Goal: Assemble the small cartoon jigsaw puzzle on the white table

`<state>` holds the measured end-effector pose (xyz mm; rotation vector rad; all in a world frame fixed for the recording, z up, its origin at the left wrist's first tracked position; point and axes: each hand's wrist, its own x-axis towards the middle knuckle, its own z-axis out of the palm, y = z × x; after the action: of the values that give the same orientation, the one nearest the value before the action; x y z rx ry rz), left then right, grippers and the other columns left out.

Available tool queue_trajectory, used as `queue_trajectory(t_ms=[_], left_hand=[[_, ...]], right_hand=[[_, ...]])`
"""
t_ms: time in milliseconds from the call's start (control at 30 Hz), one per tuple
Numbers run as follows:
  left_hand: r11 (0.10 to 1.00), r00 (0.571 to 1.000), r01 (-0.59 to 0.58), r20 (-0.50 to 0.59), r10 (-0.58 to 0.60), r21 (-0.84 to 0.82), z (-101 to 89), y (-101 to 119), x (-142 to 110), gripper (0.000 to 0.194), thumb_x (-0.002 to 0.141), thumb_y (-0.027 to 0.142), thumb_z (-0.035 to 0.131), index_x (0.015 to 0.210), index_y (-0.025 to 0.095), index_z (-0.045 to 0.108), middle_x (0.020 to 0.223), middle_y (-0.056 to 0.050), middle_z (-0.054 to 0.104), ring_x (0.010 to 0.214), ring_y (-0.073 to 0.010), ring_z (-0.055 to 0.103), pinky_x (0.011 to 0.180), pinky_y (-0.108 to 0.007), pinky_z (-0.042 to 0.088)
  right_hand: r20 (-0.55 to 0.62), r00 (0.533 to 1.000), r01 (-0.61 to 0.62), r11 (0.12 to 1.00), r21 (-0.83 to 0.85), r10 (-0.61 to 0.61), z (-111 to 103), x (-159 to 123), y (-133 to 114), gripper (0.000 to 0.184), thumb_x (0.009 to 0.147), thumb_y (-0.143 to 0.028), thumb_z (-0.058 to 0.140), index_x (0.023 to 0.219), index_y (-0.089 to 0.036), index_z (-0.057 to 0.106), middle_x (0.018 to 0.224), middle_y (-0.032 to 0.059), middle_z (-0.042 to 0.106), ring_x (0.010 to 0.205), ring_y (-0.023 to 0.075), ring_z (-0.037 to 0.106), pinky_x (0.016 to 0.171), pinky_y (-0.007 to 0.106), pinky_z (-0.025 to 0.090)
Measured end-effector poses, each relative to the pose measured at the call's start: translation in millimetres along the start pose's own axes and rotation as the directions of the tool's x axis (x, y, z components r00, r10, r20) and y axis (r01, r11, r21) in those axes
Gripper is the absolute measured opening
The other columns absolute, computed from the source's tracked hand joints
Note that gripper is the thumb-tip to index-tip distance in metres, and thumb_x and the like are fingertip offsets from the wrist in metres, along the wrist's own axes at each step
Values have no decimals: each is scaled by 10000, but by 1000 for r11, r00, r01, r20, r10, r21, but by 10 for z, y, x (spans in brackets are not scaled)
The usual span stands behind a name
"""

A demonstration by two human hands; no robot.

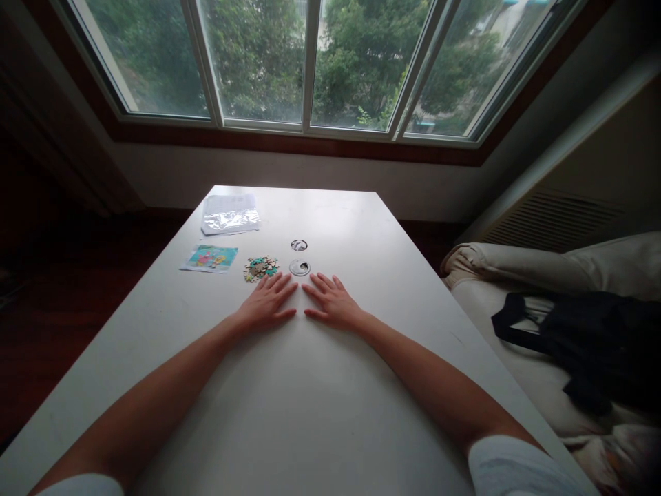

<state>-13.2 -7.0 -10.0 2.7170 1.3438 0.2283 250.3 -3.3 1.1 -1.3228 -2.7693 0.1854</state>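
My left hand (267,302) lies flat on the white table (320,413), fingers spread and holding nothing. Its fingertips are close to a heap of small jigsaw puzzle pieces (261,269), teal, tan and yellow. My right hand (331,301) also rests flat with its fingers apart, mirroring the left. Just beyond the gap between the hands is a round black-and-white disc (299,267), and a smaller round disc (299,245) lies behind it; I cannot tell what they are. Left of the heap is a colourful picture sheet (211,258) with a turquoise background.
Papers under a shiny clear plastic sleeve (231,214) lie at the table's far left corner. To the right stands a cream sofa (480,296) with a dark cloth item (593,344) on it. A window (310,69) is beyond the table.
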Motion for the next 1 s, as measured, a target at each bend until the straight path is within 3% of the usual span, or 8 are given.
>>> queue_trajectory(t_ms=[367,700,1000], left_hand=[[999,999,-45,5,45,-2,-42,-25,-23,802,939,728,407,1615,334,230,1691,-29,174,1557,-334,146,1260,-523,115],[996,997,-83,4,83,-9,-93,-58,-20,843,911,758,435,1615,346,222,1690,-24,170,1560,-322,140,1265,-511,124],[998,998,-61,20,61,-3,-65,-65,2,845,908,784,392,1615,357,212,1693,-8,164,1564,-311,127,1266,-510,109]], right_hand=[[14,1000,-10,1000,-1,10,-23,0,-30,778,958,-717,362,1608,-301,271,1693,86,159,1559,315,140,1247,556,74],[33,996,-88,996,-1,88,0,-17,-104,874,911,-801,331,1622,-307,211,1705,108,40,1565,361,51,1221,629,40],[30,995,-95,995,6,95,13,-18,-96,877,905,-811,316,1622,-317,207,1704,100,77,1563,366,59,1207,664,36]])
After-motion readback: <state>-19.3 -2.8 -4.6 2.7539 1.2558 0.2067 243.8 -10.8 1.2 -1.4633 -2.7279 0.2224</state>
